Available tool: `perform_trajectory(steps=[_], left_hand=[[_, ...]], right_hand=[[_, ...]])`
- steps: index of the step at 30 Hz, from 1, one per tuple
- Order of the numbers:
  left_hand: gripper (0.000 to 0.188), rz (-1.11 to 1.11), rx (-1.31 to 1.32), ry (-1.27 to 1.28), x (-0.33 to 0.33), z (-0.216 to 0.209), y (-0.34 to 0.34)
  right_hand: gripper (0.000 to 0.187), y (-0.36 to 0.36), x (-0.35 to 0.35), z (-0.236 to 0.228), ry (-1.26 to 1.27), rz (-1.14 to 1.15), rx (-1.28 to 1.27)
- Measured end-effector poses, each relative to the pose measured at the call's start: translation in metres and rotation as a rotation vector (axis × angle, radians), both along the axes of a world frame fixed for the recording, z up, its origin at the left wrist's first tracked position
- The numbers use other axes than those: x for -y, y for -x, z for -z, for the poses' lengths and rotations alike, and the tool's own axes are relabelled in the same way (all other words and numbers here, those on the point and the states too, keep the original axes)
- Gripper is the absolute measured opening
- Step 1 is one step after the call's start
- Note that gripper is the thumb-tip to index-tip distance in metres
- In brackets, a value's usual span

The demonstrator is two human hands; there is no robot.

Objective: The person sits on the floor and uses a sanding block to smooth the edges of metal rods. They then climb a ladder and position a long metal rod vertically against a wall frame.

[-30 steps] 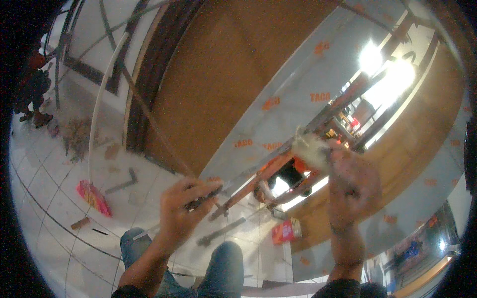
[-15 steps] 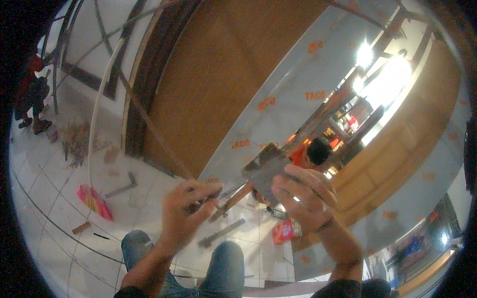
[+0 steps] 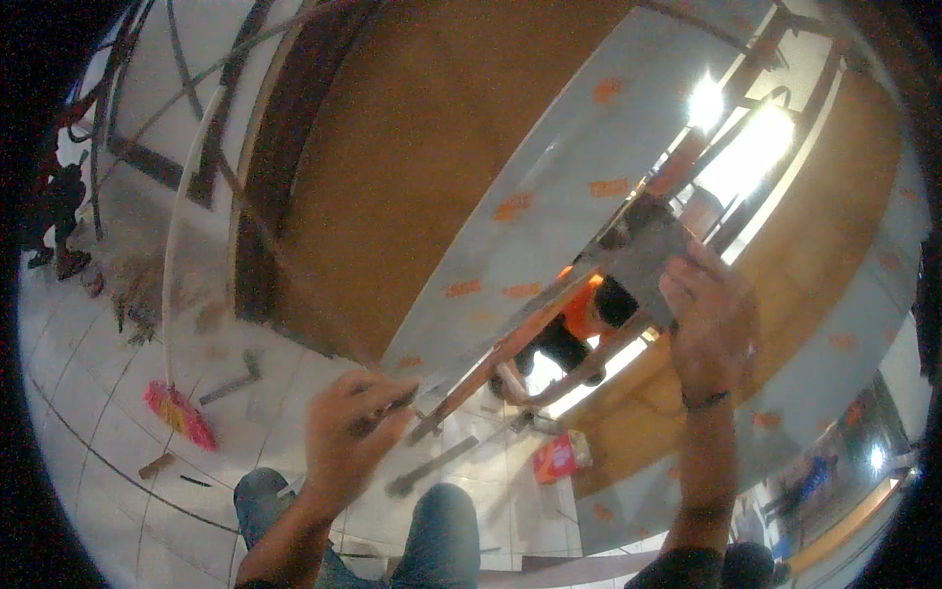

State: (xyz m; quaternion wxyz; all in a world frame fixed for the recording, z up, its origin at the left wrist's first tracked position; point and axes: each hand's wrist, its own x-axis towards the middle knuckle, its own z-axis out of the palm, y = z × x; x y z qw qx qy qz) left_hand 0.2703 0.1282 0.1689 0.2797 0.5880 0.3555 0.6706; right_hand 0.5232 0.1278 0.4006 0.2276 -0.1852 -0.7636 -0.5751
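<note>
My left hand (image 3: 355, 432) is closed in a pinch in front of my knees, with something small and dark between its fingers that I cannot make out. My right hand (image 3: 714, 319) is raised farther right and closed on a dark grey flat piece (image 3: 643, 257), blurred by motion. A thin greyish streak stretches between the hands; whether it is a strip or a smear I cannot tell. Behind them stands a tall panel covered in grey film (image 3: 549, 187) with orange print. Below the grey piece, a person in orange and black (image 3: 579, 324) is low down among wooden bars (image 3: 520, 344).
A brown board (image 3: 422, 147) rises on the left. On the tiled floor lie a pink broom (image 3: 180, 416), an angled grey piece (image 3: 233, 381), a long grey bar (image 3: 432, 466) and a red box (image 3: 555, 458). Bright lamps (image 3: 751, 152) shine at upper right.
My right hand has moved up and to the right with the grey piece, away from my left hand. The left hand has shifted slightly down and left, still pinched. More of the other person shows.
</note>
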Motion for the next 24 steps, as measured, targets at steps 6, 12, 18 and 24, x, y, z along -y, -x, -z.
perform_trajectory(steps=[6,12,18,24], left_hand=[[0.024,-0.054,-0.075,-0.060,0.000,0.002,0.006],[0.019,-0.016,-0.007,-0.022,-0.006,0.007,0.003],[0.018,0.009,0.043,-0.005,-0.008,0.009,0.000],[0.018,-0.001,0.029,-0.038,-0.009,0.007,-0.004]], right_hand=[[0.032,0.001,0.000,-0.026,-0.231,0.017,0.101],[0.023,0.003,-0.003,0.002,-0.038,0.100,0.172],[0.011,0.025,0.006,0.044,0.194,-0.053,0.243],[0.023,-0.009,0.005,0.021,0.183,0.149,0.219]])
